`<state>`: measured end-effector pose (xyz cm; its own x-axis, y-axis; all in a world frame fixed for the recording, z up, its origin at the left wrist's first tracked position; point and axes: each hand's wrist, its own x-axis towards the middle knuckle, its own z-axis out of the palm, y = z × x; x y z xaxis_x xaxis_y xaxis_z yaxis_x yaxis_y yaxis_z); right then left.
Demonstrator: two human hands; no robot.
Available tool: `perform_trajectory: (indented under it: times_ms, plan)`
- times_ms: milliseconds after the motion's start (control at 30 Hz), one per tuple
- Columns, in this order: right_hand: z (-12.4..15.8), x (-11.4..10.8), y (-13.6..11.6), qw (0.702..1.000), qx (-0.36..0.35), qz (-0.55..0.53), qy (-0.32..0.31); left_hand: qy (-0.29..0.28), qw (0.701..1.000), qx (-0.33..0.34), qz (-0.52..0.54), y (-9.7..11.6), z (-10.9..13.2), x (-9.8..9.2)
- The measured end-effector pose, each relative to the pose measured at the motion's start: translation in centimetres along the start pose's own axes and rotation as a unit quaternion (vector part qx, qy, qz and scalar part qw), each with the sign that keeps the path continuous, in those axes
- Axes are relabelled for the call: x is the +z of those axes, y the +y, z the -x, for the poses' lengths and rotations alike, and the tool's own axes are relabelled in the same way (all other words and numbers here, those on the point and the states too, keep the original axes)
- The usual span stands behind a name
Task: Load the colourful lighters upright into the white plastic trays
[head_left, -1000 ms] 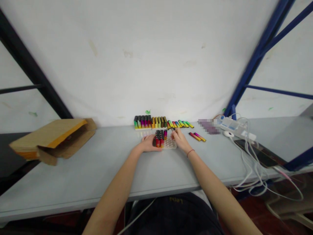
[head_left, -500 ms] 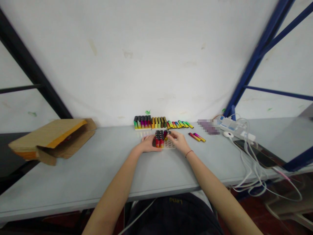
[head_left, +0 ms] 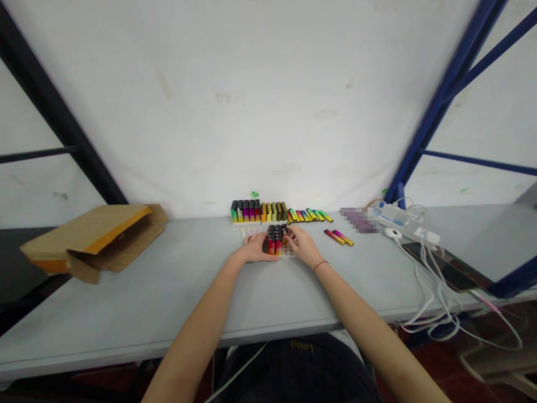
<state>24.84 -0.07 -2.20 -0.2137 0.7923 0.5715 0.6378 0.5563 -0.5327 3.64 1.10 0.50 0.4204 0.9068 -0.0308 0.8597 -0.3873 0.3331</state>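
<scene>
Upright red lighters [head_left: 274, 245] with black tops fill the left part of a pale tray with holes [head_left: 288, 256] in the middle of the table. My left hand [head_left: 254, 248] wraps around the tray's left side, thumb along its front edge and fingers behind. At the right of the red ones, my right hand [head_left: 302, 246] has its fingertips around a dark-topped lighter [head_left: 285, 230] standing in or over the tray; its lower part is largely hidden by the fingers. Two loose lighters [head_left: 339, 237] lie on the table to the right of my right hand.
Behind stand two filled lighter blocks, one black-topped [head_left: 245, 211] and one yellowish [head_left: 273, 212]. Several lighters [head_left: 309, 215] lie beside them along the wall. An opened cardboard box [head_left: 90, 238] is at left; a power strip [head_left: 409, 221], white cables and a phone [head_left: 444, 266] at right.
My right hand has moved slightly left and lower over the tray, with the lighter it holds now closer to the red ones. My left hand stays at the tray.
</scene>
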Motion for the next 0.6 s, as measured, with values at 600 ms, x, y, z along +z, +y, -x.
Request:
perform_trajectory:
  times_ms: [600]
  plan:
    - [0.8,-6.9,3.0,0.867,0.365,0.336,-0.04,-0.006,1.0,0.003,-0.003,0.1,0.2,-0.4]
